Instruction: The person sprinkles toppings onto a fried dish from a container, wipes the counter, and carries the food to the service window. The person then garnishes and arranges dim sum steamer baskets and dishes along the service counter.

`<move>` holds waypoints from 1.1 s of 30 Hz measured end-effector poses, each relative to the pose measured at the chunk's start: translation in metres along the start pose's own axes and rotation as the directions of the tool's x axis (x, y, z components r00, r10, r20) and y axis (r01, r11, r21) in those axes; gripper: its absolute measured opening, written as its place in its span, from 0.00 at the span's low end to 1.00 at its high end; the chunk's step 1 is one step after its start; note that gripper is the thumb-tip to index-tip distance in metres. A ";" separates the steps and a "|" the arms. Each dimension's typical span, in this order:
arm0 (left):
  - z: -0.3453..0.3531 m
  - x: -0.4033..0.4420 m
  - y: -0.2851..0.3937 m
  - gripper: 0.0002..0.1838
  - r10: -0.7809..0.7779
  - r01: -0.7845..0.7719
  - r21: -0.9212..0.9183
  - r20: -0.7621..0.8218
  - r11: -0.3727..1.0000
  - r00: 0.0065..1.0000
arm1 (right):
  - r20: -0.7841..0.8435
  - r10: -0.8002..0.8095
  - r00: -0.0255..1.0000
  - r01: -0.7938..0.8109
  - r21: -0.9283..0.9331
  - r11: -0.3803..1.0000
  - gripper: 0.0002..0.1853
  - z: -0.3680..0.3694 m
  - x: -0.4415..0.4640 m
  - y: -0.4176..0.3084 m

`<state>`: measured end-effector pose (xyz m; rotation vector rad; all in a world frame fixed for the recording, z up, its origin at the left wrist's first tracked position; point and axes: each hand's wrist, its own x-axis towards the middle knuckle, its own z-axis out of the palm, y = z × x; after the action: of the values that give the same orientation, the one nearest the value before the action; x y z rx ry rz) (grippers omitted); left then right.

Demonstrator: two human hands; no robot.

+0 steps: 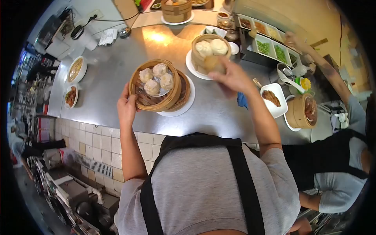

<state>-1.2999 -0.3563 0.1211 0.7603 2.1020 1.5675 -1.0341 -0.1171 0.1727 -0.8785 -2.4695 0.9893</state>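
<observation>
My left hand [126, 105] is closed on the rim of a bamboo steamer [172, 100] with several pale dumplings [152, 87] in it. That steamer is tilted, partly over a second bamboo steamer [184, 96] on a white plate [187, 109]. My right hand [234, 76] is closed on a blurred, round tan thing [214, 65], bun-like in shape. It is at the front rim of another bamboo steamer [196, 62], which has two white buns [218, 47] showing and stands on a white plate [190, 68]. The tan thing hides part of this steamer.
Bowls of noodles [75, 70] and meat [71, 96] stand at the left. A white dish [279, 94], a steamer of dark food [301, 111] and topping trays [270, 47] are at the right. A co-worker's arm [331, 72] reaches over those trays.
</observation>
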 end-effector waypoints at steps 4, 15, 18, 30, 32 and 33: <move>0.022 0.004 0.002 0.29 0.022 -0.031 0.153 0.060 0.988 0.998 | -0.394 0.077 0.916 -0.075 0.020 0.997 0.33 -0.061 0.019 0.017; 0.016 0.000 0.004 0.31 0.004 -0.031 0.264 0.104 0.964 0.995 | -0.797 -0.055 0.602 -0.054 -0.109 0.993 0.33 -0.081 0.103 0.163; 0.009 -0.002 -0.010 0.30 -0.005 0.005 0.003 0.076 1.000 0.997 | -0.739 0.000 0.674 -0.176 -0.160 0.971 0.33 -0.077 0.103 0.185; 0.027 -0.002 -0.082 0.11 -0.402 0.444 -0.138 0.251 0.885 0.880 | 0.487 0.313 0.815 -0.530 0.410 0.742 0.14 0.079 -0.043 0.055; 0.023 0.009 -0.079 0.10 -0.372 0.409 -0.095 0.267 0.908 0.889 | 0.579 0.262 0.772 -0.589 0.499 0.636 0.15 0.139 -0.047 0.059; 0.023 0.015 -0.076 0.10 -0.354 0.388 -0.077 0.277 0.918 0.893 | 0.585 0.260 0.768 -0.607 0.535 0.588 0.16 0.154 -0.042 0.053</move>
<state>-1.3105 -0.3465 0.0415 0.4514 1.8053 1.3028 -1.0586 -0.1917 0.0235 -1.0881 -1.8426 2.3663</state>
